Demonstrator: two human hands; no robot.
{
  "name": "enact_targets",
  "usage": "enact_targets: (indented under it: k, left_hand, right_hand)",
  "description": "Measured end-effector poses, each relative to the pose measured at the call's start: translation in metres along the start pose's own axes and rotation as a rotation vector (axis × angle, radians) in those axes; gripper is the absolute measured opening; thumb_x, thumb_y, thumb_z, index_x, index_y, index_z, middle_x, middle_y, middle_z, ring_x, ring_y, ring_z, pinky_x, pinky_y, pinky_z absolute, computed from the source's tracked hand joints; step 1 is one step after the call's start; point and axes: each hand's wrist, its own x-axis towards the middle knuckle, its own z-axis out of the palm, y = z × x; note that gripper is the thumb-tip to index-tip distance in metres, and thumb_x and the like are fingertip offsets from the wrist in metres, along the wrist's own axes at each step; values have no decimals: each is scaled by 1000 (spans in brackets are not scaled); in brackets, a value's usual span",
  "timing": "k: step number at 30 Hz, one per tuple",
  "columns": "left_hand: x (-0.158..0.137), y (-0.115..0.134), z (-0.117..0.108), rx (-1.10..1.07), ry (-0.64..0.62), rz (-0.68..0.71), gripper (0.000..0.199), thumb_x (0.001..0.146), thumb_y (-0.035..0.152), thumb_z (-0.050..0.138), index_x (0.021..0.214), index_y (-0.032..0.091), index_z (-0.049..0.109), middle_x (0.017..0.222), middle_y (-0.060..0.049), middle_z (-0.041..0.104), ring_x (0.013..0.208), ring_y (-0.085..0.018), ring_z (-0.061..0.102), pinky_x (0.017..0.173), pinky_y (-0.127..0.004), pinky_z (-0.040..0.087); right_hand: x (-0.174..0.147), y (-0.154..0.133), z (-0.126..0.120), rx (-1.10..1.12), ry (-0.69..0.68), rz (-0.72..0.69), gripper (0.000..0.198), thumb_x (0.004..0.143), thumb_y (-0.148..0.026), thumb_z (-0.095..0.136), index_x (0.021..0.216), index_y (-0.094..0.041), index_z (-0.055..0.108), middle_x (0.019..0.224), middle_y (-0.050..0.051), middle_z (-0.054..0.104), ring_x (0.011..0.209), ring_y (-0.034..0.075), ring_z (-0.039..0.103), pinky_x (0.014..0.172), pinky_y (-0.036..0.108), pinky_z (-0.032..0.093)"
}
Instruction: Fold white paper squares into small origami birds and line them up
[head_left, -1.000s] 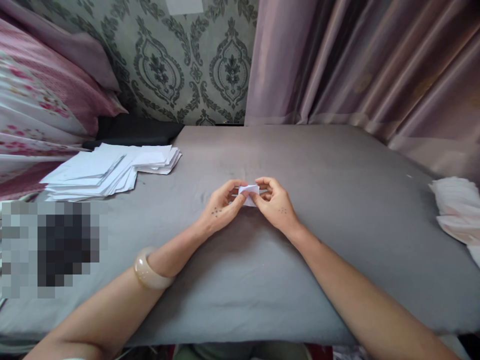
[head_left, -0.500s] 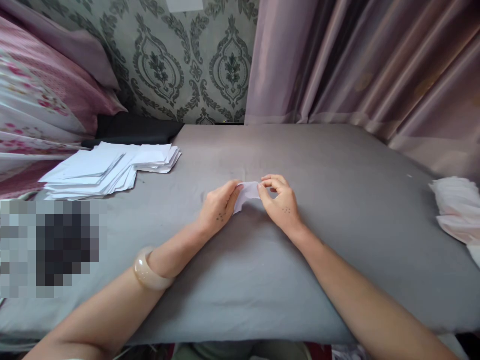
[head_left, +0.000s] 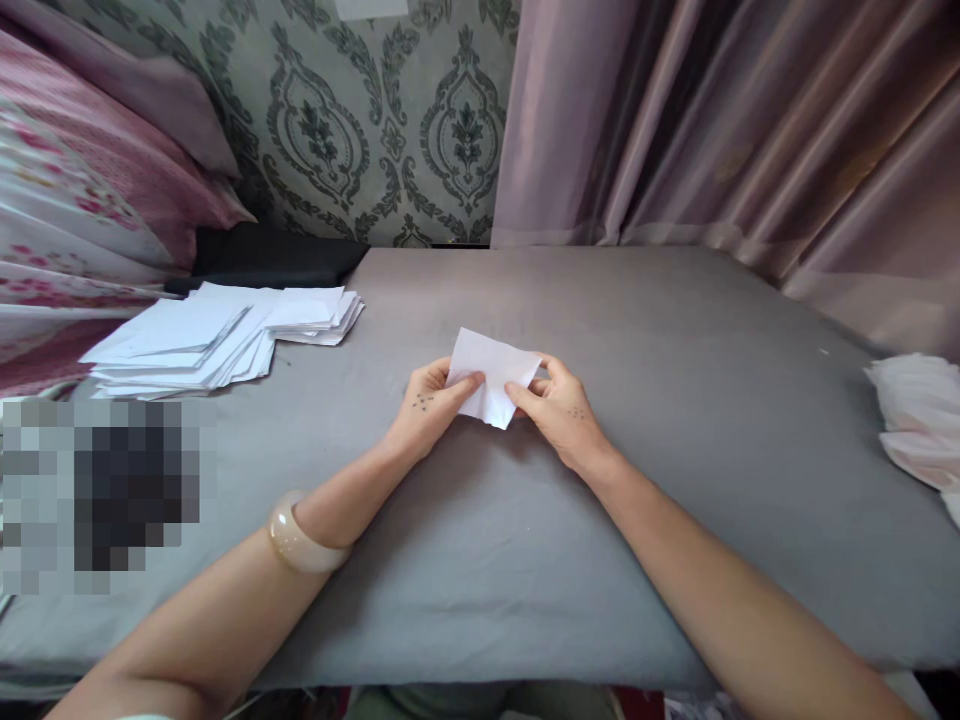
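A small white sheet of paper (head_left: pixel 491 362) is held up between my two hands over the middle of the grey cloth. My left hand (head_left: pixel 437 398) is closed on its left side, thumb on the near face and fingers behind. On the right side, my right hand (head_left: pixel 559 405) grips it the same way, with the thumb tip pressed near the lower edge. The paper looks creased, and its lower edge bends between the thumbs. The fingers behind the paper are partly hidden. A pale bangle (head_left: pixel 304 540) sits on my left forearm.
Stacks of white paper (head_left: pixel 180 345) lie at the left back, in front of a black item (head_left: pixel 277 255). A crumpled white bundle (head_left: pixel 915 410) rests at the right edge. Curtains (head_left: pixel 637 130) hang behind the grey cloth-covered surface (head_left: pixel 675 330). A blurred patch covers the left front.
The paper has turned so its broad face shows, where before it was seen narrow and folded over. Both thumbs have moved onto its face. The stacks have not moved.
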Motion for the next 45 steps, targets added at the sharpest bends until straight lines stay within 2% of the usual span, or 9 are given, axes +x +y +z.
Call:
enact_targets:
  k: [5, 12, 15, 19, 24, 29, 34, 39, 45]
  left_hand:
    - [0, -3, -2, 31, -30, -129, 40, 77, 53, 66, 82, 13, 71, 70, -6, 66, 64, -17, 57, 57, -25, 41]
    - [1, -2, -9, 777, 133, 197, 29, 73, 34, 69, 55, 17, 55, 76, -6, 52, 77, -21, 50, 77, -35, 41]
    - [2, -8, -13, 911, 115, 242, 21, 72, 30, 69, 85, 16, 61, 94, -10, 53, 95, -27, 49, 88, -42, 39]
    - [-1, -9, -14, 1100, 94, 470, 57, 74, 24, 66, 128, 16, 46, 133, -17, 41, 121, -34, 37, 100, -48, 30]
    - [-4, 4, -12, 1226, -344, 513, 21, 91, 21, 45, 101, 21, 63, 106, -8, 62, 103, -24, 54, 92, -42, 35]
    - [0, 10, -23, 1147, -506, 511, 43, 80, 53, 64, 106, 19, 63, 109, -10, 62, 100, -23, 58, 86, -35, 44]
    - [1, 10, -25, 1288, -512, 690, 27, 94, 38, 50, 97, 17, 65, 103, -8, 67, 97, -21, 61, 87, -35, 43]
    - [-5, 7, -10, 1455, -496, 863, 32, 98, 24, 36, 86, 14, 65, 86, -8, 66, 85, -19, 60, 81, -34, 42]
    - [-7, 3, -3, 1436, -444, 812, 30, 96, 32, 44, 82, 14, 64, 84, -8, 65, 83, -20, 60, 75, -34, 44]
  right_hand:
    - [7, 9, -10, -165, 25, -79, 45, 74, -31, 65, 115, -21, 49, 80, 3, 70, 68, 18, 65, 62, 33, 49]
    - [11, 19, -12, -563, 20, -232, 40, 80, -24, 56, 119, -22, 49, 86, 4, 68, 74, 20, 62, 72, 36, 47]
    - [10, 20, -14, -708, -3, -345, 47, 79, -19, 58, 124, -21, 47, 110, 10, 62, 92, 23, 61, 81, 39, 47]
    - [3, 13, -20, -943, -32, -548, 30, 79, -12, 54, 107, -21, 58, 111, 11, 55, 106, 25, 53, 88, 37, 44]
    - [-13, -3, -23, -1133, -297, -463, 27, 83, -4, 40, 87, -21, 61, 94, 6, 60, 93, 20, 56, 75, 31, 42]
    - [-22, -18, -26, -1178, -373, -341, 11, 87, -18, 50, 83, -20, 60, 95, 5, 60, 93, 19, 55, 75, 29, 40]
    - [-18, -14, -26, -1223, -360, -368, 11, 92, -24, 51, 93, -20, 60, 102, 6, 60, 98, 20, 56, 76, 29, 40]
    - [-20, -8, -21, -1352, -270, -471, 18, 95, -18, 43, 95, -19, 61, 102, 7, 61, 94, 20, 57, 70, 30, 39]
    - [-31, -4, -22, -1407, -176, -483, 21, 95, -19, 43, 88, -20, 63, 98, 6, 61, 90, 20, 57, 61, 30, 36]
